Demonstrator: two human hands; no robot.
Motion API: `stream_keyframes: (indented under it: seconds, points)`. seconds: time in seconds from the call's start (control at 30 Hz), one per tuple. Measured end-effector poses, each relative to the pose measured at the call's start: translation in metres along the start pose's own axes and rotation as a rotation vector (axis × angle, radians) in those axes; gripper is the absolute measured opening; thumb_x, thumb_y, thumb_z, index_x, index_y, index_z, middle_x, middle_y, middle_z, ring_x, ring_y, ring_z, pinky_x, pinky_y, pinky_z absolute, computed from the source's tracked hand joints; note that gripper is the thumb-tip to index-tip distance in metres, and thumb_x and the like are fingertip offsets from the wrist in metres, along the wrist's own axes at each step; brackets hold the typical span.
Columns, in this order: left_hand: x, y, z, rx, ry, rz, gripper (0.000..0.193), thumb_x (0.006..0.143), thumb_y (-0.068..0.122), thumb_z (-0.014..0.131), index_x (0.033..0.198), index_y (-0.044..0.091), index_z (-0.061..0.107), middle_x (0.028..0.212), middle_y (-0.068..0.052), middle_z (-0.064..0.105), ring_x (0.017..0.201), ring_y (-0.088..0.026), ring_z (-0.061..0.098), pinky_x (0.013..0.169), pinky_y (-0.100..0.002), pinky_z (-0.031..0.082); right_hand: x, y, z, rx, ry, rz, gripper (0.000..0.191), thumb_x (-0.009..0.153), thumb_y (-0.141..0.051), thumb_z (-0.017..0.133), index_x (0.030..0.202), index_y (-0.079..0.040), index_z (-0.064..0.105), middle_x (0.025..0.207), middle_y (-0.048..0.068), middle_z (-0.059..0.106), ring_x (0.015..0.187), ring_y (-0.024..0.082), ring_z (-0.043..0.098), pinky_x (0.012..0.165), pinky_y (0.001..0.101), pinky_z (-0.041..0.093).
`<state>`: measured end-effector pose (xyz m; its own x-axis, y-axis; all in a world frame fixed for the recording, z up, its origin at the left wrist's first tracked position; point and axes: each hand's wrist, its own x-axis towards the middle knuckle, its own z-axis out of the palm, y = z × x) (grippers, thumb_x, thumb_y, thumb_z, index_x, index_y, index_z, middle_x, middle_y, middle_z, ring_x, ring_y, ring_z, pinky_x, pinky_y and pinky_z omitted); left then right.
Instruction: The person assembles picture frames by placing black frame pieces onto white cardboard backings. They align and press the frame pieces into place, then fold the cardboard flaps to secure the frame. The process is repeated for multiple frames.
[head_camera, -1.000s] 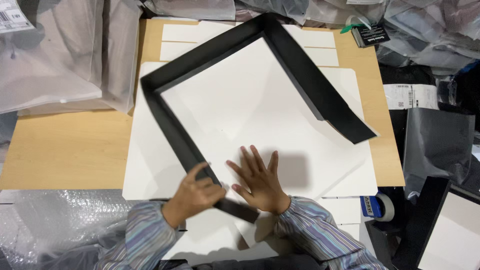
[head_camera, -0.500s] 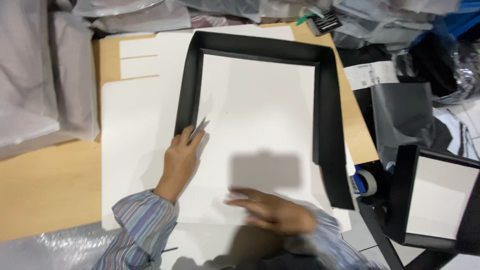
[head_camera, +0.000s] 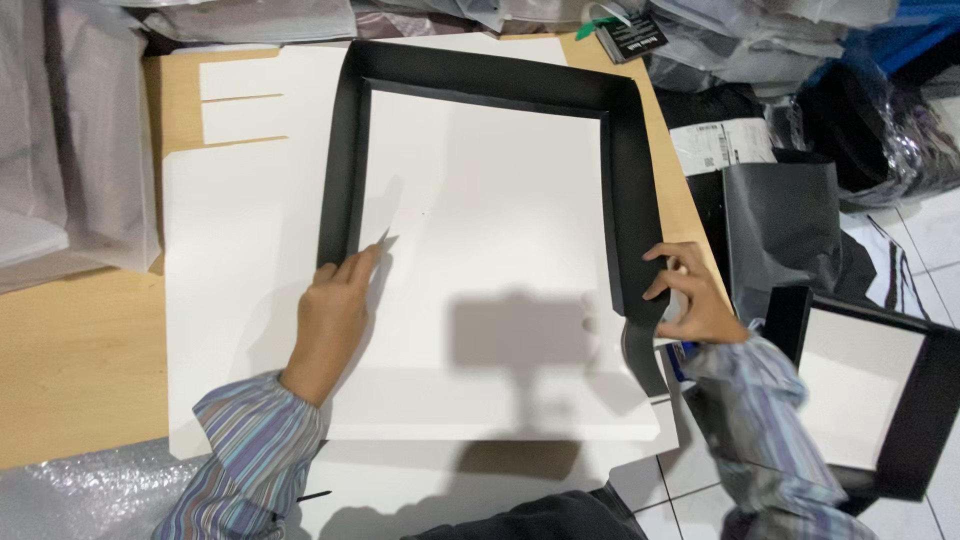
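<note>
Pressing a black strip (head_camera: 480, 85) around the edges of a white board (head_camera: 480, 270) is the step I judge to be in hand. Largest first: the wooden table (head_camera: 80, 340) fills the left of the frame, with white sheets (head_camera: 230, 290) lying on it under the board, which sits at the centre. The strip runs down the board's left edge, across its top and down its right edge, with the bottom edge not yet covered.

My left hand (head_camera: 330, 320), left of centre, has its fingers held together, fingertips pinching the lower end of the strip's left leg against the board. My right hand (head_camera: 690, 295), at the right, curls its fingers over the strip's right leg, thumb below, gripping it where it bends loose toward the lower right.

To do this well, I think I should keep the left end pinned flat, pull the right leg taut and straight along the edge, then smooth downward so no slack or wrinkle forms at the corners.

A finished black-framed board (head_camera: 870, 390) stands at lower right.
</note>
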<state>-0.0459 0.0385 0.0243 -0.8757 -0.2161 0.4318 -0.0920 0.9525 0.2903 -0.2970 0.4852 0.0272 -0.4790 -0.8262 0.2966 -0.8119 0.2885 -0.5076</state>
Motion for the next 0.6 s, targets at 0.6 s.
stream_keyframes:
  seconds: [0.6]
  points:
    - [-0.046, -0.030, -0.015, 0.254, 0.050, 0.246, 0.045, 0.092, 0.011, 0.064, 0.137, 0.017, 0.062, 0.116, -0.001, 0.064, 0.094, -0.019, 0.057, 0.098, -0.046, 0.046, 0.060, -0.010, 0.073, -0.087, 0.296, 0.057, 0.022, 0.089, 0.004, 0.072, 0.108, -0.006, 0.074, 0.101, 0.006, 0.068, 0.080, 0.015, 0.061, 0.065, 0.0303, 0.049]
